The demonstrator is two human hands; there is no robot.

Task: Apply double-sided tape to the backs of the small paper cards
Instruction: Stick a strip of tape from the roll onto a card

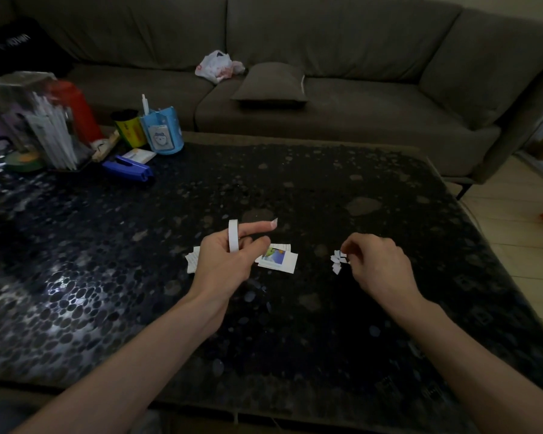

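Left hand (223, 261): index finger threaded through the tape roll (233, 235), other fingers curled against it.
Right hand (373, 264): fingertips pinch white paper scraps (337, 261).
Paper cards (279, 260): mid-table (326, 333), between both hands.

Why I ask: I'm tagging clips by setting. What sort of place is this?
Most likely a home living room: a grey sofa with a cushion stands behind a dark table bearing a stapler.
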